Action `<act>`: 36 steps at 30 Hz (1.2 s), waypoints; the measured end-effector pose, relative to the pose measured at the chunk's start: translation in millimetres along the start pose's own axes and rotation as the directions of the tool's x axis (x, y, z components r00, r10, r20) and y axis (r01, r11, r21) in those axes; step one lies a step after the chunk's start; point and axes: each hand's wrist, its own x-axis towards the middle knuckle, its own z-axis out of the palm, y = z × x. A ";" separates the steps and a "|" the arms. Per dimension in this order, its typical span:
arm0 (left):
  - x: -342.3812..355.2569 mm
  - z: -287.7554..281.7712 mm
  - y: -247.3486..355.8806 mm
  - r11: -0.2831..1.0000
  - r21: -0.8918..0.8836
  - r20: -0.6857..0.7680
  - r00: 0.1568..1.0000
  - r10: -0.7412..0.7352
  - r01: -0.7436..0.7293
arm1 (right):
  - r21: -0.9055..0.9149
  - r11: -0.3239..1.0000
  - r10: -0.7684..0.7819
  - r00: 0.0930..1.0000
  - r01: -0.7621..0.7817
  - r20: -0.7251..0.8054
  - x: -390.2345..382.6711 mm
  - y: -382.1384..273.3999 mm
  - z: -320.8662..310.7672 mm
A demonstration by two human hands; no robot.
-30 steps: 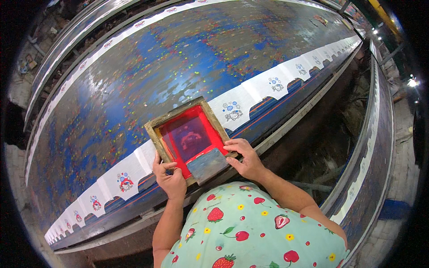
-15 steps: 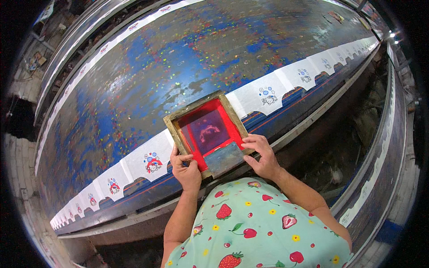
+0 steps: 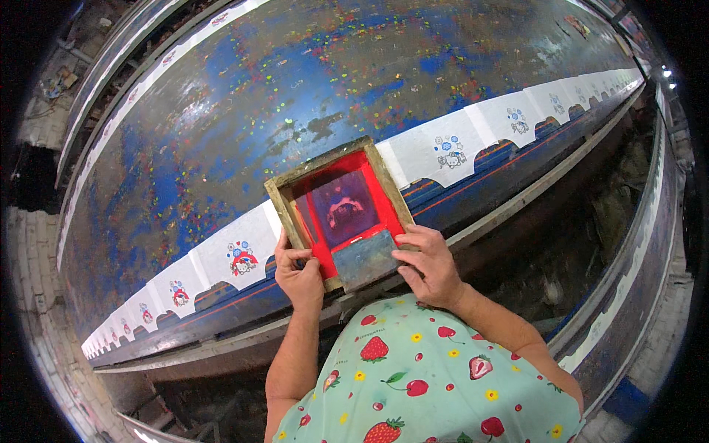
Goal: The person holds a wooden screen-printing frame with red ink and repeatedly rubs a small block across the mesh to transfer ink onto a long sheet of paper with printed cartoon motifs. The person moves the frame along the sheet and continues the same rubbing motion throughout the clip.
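A wooden screen-printing frame [image 3: 277, 203] lies tilted over the row of white cloth pieces, its inside smeared with red ink around a purple mesh window [image 3: 342, 209]. My left hand [image 3: 299, 277] is closed around the frame's lower left side. A flat grey squeegee [image 3: 365, 260] rests across the frame's near end. My right hand [image 3: 430, 267] is at the squeegee's right edge by the frame's corner, its fingertips and thumb against that edge. Left of the frame, a white cloth piece [image 3: 221, 244] bears a cartoon print with red; to the right, another piece [image 3: 421, 151] shows only blue and dark lines.
The long printing table [image 3: 244, 140] is spotted with blue, red and yellow ink. More white pieces line its near edge and far edge [image 3: 96, 159]. A rail [image 3: 509, 203] runs along the near side, with a dark gap beyond it. Another table [image 3: 628, 295] stands at right.
The frame sits slightly higher and further left in view, as does the table's near left. My right fingers have shifted from the frame's side onto the squeegee's right edge.
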 end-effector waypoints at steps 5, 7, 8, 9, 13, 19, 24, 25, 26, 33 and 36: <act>1.1 1.6 3.3 0.991 0.104 0.003 0.997 0.080 -0.080 | -0.045 0.986 -0.151 0.974 0.161 0.169 10.2 -16.9 3.5; 0.2 4.1 5.4 0.999 0.036 -0.004 1.000 0.016 -0.016 | -0.086 0.977 -0.170 0.959 0.193 0.225 16.2 -20.2 9.2; -0.2 4.8 6.4 1.000 0.021 -0.010 1.000 0.005 -0.005 | -0.107 0.972 -0.175 0.950 0.208 0.258 19.1 -21.4 12.4; 0.2 5.1 7.3 0.998 0.049 -0.008 1.000 0.030 -0.030 | -0.133 0.967 -0.177 0.945 0.219 0.275 22.1 -22.3 15.4; 0.4 7.2 9.0 0.986 0.134 -0.005 0.995 0.103 -0.101 | -0.197 0.947 -0.179 0.928 0.253 0.327 34.3 -21.6 23.6; 1.2 8.9 10.5 0.969 0.198 0.001 0.989 0.148 -0.145 | -0.234 0.926 -0.184 0.896 0.296 0.405 50.6 -22.6 24.1; -0.5 9.4 10.1 0.973 0.187 -0.003 0.991 0.136 -0.133 | -0.198 0.926 -0.153 0.801 0.321 0.579 82.7 -22.0 10.9; -0.7 9.1 9.5 0.971 0.192 -0.001 0.989 0.146 -0.144 | -0.188 0.926 -0.142 0.763 0.328 0.631 93.9 -18.8 6.8; -0.5 8.8 8.6 0.962 0.207 -0.001 0.983 0.182 -0.178 | -0.166 0.923 -0.158 0.737 0.346 0.657 105.8 -15.2 3.0; 9.9 5.6 4.9 1.000 0.001 -0.028 1.000 -0.007 0.007 | -0.217 0.912 -0.129 0.747 0.347 0.653 180.0 14.7 18.1; 13.8 -2.1 11.6 0.997 0.072 0.028 1.000 -0.003 0.001 | -0.275 0.913 -0.079 0.791 0.302 0.607 200.7 25.9 29.8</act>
